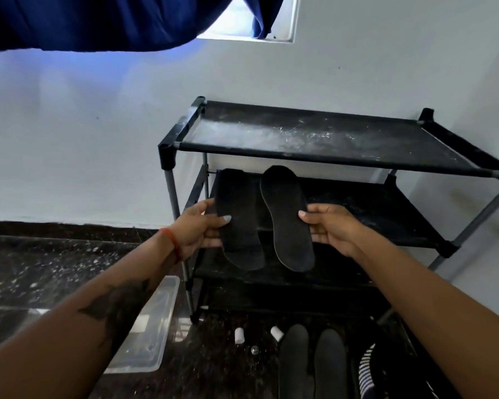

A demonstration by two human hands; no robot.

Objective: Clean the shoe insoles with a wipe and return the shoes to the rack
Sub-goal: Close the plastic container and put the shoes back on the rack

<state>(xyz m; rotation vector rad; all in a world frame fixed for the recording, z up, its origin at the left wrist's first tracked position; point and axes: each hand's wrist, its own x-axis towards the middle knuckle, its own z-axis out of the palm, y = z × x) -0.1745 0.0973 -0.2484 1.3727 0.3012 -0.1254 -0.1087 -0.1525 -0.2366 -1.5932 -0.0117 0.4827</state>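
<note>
Two black insoles: the left hand [202,226] grips the left insole [239,223], the right hand [329,226] grips the right insole [288,220], before the rack [314,152]. Two shoes [311,361] on the floor below.

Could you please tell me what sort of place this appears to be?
Probably a room in a home, by a wall: a black shoe rack stands on a dark stone floor, with a blue curtain over a window above.
</note>
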